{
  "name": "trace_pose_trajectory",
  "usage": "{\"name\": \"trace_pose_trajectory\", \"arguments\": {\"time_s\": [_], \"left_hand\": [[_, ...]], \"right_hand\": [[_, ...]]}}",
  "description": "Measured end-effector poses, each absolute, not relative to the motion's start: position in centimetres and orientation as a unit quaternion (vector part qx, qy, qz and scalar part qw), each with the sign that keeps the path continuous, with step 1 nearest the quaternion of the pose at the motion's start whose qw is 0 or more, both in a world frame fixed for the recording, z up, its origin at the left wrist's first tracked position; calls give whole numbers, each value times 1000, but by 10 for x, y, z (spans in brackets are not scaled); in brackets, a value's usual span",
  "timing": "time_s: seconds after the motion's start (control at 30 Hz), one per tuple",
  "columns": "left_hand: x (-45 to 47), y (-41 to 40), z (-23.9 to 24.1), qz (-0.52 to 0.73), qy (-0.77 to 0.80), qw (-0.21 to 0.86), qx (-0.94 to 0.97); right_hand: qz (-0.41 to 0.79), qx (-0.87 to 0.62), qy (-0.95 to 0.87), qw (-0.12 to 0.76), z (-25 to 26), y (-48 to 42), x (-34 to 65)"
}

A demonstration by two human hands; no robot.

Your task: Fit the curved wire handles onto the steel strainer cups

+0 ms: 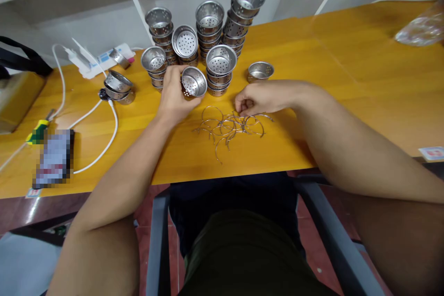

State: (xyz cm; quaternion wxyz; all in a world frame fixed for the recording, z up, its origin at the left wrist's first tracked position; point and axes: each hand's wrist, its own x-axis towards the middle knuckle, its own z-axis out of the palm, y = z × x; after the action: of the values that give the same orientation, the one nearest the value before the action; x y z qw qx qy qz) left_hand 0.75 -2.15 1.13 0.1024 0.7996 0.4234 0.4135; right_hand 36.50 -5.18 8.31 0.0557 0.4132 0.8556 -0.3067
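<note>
My left hand [172, 94] is closed around a small perforated metal cup [194, 82], tilted on its side with its open mouth toward me. My right hand [258, 98] rests on the yellow table [347, 78] with its fingers pinched over a loose pile of thin wire rings [229, 127]. Whether a ring is between the fingertips cannot be made out. Just beyond both hands stand several stacks of the same perforated cups [208, 32]. A single cup [260, 71] sits alone to the right of the stacks.
Two finished-looking cups [118, 86] lie at the left by a white power strip [100, 58] and its cable. A phone [53, 157] lies near the left front edge. A clear plastic bag [421, 27] sits far right. White shelving stands behind the table.
</note>
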Motion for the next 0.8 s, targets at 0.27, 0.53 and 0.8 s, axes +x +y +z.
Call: {"name": "trace_pose_trajectory", "arguments": {"time_s": [0.27, 0.53, 0.8], "left_hand": [[4, -17, 6, 407, 409, 106, 810], [9, -24, 9, 406, 429, 99, 801], [14, -33, 20, 469, 337, 38, 815]], "right_hand": [[-204, 409, 886, 76, 82, -58, 356], [-327, 347, 876, 68, 93, -72, 346], [-289, 325, 899, 45, 87, -72, 340]]}}
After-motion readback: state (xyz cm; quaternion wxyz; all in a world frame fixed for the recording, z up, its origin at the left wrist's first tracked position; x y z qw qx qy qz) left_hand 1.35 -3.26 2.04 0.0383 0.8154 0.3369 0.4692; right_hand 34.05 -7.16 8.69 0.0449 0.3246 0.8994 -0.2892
